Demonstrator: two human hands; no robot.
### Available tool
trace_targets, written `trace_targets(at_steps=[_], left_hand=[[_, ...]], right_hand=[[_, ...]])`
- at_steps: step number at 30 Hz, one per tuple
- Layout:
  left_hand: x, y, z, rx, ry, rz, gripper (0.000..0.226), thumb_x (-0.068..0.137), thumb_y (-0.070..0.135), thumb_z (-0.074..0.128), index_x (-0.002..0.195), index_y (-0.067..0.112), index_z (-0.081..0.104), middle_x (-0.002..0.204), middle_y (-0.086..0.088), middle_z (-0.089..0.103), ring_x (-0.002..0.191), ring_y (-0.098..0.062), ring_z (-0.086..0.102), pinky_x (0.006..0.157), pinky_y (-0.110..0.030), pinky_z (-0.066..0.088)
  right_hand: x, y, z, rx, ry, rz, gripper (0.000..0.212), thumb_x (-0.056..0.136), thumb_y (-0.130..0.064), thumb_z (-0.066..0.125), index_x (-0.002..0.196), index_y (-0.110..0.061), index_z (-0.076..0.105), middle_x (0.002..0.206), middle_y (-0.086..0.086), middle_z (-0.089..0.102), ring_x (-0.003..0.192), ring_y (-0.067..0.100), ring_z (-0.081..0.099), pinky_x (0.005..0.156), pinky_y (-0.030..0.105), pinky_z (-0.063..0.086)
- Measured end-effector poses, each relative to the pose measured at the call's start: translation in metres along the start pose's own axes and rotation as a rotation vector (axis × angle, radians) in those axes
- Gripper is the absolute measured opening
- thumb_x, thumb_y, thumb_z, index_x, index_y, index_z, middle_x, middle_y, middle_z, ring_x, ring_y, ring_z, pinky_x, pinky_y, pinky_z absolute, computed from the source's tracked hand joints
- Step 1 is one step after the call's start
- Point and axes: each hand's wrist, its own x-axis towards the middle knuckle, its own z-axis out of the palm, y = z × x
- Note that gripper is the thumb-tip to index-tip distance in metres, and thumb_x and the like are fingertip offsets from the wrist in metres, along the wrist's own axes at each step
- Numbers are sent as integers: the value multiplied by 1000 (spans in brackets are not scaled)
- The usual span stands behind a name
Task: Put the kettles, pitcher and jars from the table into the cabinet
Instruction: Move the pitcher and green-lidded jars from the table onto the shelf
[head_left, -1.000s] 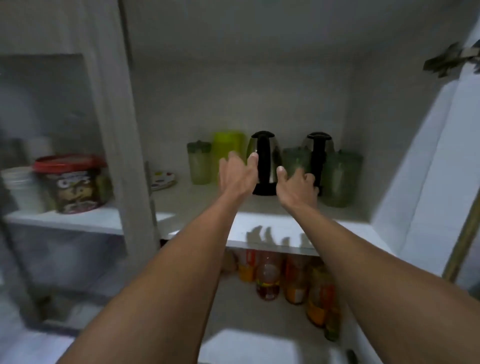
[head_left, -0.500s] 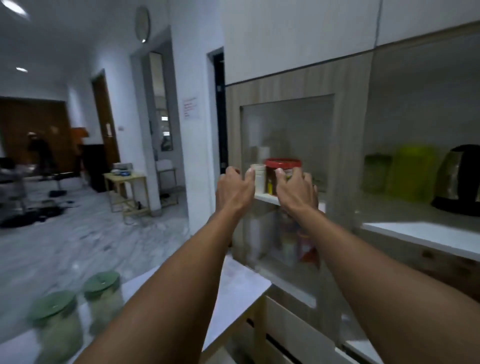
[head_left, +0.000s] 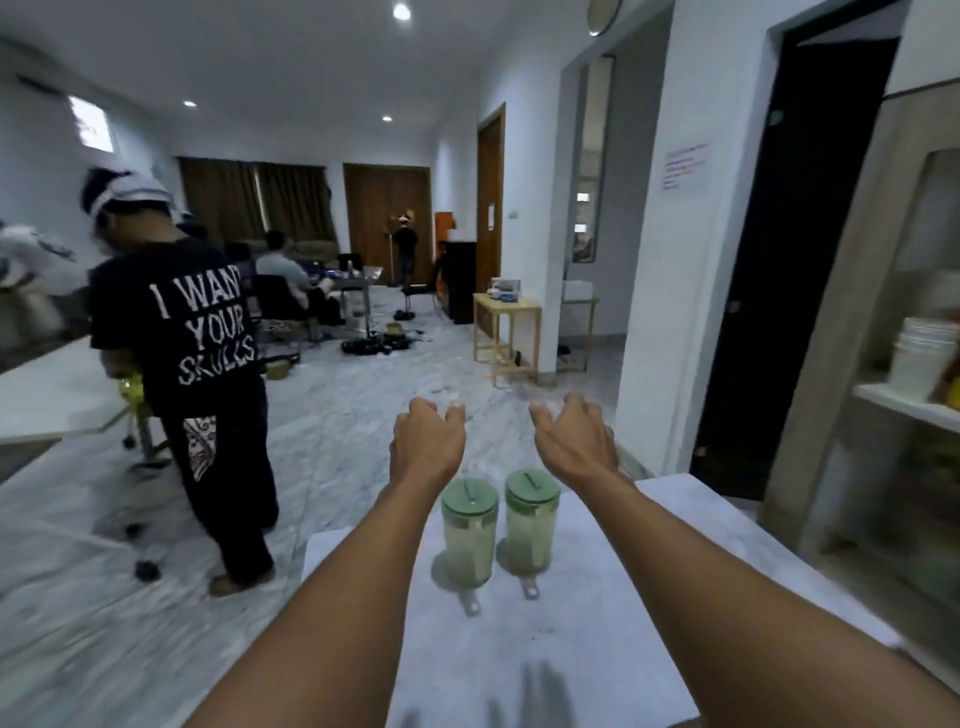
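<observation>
My left hand (head_left: 428, 441) and right hand (head_left: 574, 441) hang loosely curled, holding nothing, with the left jar (head_left: 470, 530) and right jar (head_left: 531, 519) just beside each other on the table (head_left: 597, 623) at six o'clock from them, so a clumsy grab could topple the neighbour.

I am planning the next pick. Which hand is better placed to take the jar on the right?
Right. The right hand hovers open on the side of the right jar, holding nothing. The left hand is nearer the left jar and would probably have to cross it.
</observation>
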Motion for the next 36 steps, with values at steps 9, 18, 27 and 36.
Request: trace_targets(at_steps=[9, 18, 27, 36], left_hand=[[56, -64, 82, 75, -93, -255, 52, 96, 43, 54, 133, 7, 51, 137, -16, 56, 124, -35, 54, 92, -35, 43], [72, -116, 199, 137, -209, -742, 91, 73, 41, 83, 139, -3, 38, 138, -16, 48, 127, -36, 52, 95, -41, 47], [84, -139, 224, 157, -112, -723, 45, 97, 34, 57, 125, -2, 59, 131, -22, 61, 122, -39, 57, 96, -41, 47], [97, -71, 167, -135, -89, -452, 41, 85, 45, 67, 96, 5, 74, 99, -13, 74, 93, -34, 67, 79, -35, 53]], right_hand=[[73, 37, 116, -107, -187, 128, 59, 96, -44, 45, 144, -12, 32, 151, 10, 33, 133, 38, 38, 104, 52, 37], [127, 134, 187, -112, -389, 578, 80, 78, -49, 69, 139, -8, 38, 142, 13, 44, 130, 36, 46, 101, 45, 43], [137, 159, 216, -22, -361, 574, 41, 92, -39, 57, 122, -9, 58, 127, 16, 62, 117, 38, 59, 91, 38, 47], [133, 110, 142, 216, -99, 532, 36, 81, -40, 59, 100, -10, 66, 101, 13, 73, 95, 34, 66, 77, 33, 52]])
